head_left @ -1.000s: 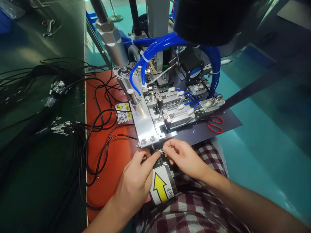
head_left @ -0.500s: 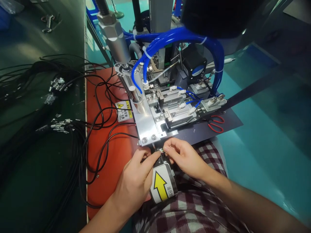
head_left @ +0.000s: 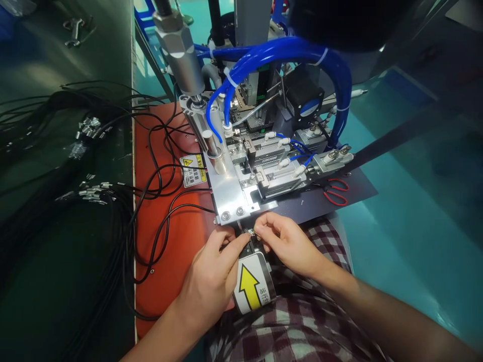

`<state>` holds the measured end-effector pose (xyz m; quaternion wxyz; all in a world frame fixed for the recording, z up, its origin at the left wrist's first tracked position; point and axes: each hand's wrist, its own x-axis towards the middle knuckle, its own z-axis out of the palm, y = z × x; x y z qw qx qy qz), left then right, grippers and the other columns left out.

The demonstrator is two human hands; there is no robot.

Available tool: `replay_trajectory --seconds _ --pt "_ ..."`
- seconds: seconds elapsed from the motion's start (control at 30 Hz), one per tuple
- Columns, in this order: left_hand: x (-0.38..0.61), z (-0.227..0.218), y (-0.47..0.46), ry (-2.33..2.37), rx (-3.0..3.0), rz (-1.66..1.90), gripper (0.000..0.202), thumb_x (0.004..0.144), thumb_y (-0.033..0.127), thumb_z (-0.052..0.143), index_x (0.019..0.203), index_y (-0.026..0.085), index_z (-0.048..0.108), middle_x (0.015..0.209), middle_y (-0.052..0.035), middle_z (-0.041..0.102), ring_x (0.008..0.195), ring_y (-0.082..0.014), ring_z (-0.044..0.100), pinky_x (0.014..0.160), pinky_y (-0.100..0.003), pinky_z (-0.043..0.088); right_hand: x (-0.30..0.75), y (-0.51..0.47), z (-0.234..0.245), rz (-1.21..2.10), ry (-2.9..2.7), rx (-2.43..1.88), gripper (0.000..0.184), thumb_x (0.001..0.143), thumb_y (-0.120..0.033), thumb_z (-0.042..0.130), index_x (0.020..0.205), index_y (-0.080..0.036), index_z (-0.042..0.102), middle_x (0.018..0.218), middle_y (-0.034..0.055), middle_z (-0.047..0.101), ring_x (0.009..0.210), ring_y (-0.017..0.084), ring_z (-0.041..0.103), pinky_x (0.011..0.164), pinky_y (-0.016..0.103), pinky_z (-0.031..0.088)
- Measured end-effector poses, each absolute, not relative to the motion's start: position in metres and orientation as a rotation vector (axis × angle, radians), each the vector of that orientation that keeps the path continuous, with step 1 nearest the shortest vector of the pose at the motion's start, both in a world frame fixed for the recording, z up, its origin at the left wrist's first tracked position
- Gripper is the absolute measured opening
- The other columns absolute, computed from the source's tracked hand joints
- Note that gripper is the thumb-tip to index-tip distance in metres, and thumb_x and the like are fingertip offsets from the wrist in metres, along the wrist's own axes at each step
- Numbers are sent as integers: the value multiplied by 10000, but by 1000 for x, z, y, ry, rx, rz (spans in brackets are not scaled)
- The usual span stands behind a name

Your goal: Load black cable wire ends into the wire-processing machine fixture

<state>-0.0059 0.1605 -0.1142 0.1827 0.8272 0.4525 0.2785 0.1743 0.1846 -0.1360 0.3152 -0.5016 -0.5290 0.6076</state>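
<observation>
Both my hands meet at the front of a bench machine, just below its metal plate (head_left: 228,201). Between the fingertips are tiny white and green bits that look like thin wires (head_left: 251,232); their ends are too small to make out. My left hand (head_left: 213,266) is closed, its thumb pressed against these wires from the left and its curled fingers partly hidden. From the right, my right hand (head_left: 285,241) pinches them between thumb and forefinger. Directly under the fingers runs a narrow black guide (head_left: 248,250), behind a white cover with a yellow arrow (head_left: 251,286).
Black cables (head_left: 151,201) loop across the orange-red base (head_left: 162,296) at left, with bundles of metal-ended cables (head_left: 96,193) beyond. Blue air hoses (head_left: 279,53) arch above the cylinders (head_left: 281,178). Red-handled pliers or snips (head_left: 335,192) lie at right; a wrench (head_left: 75,32) lies far left.
The view has shifted very slightly. Both hands keep the same pinching pose at the same spot, with no clear movement of the wires.
</observation>
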Motion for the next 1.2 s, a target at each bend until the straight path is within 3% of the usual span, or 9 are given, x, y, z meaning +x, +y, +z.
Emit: replay_trajectory --seconds 0.6,0.9,1.2 --pt "-5 -116 160 1279 2356 791 293 857 9 482 1097 80 635 917 -88 525 805 -157 577 676 -241 517 168 176 -138 1432 -1415 -1329 144 941 -251 458 810 -208 502 618 -53 479 540 118 510 525 234 392" --pt "-7 -120 160 1296 2347 771 313 867 29 475 1126 124 623 938 -82 529 829 -160 590 697 -255 530 164 172 -138 1379 -1423 -1326 119 943 -232 438 827 -226 466 634 -55 427 542 124 431 521 249 356" --pt "-6 -118 160 1298 2370 778 297 861 27 477 1105 94 631 918 -92 535 812 -171 599 673 -259 535 164 173 -139 1353 -1427 -1288 134 939 -203 442 809 -217 471 634 -56 433 547 118 434 532 245 360"
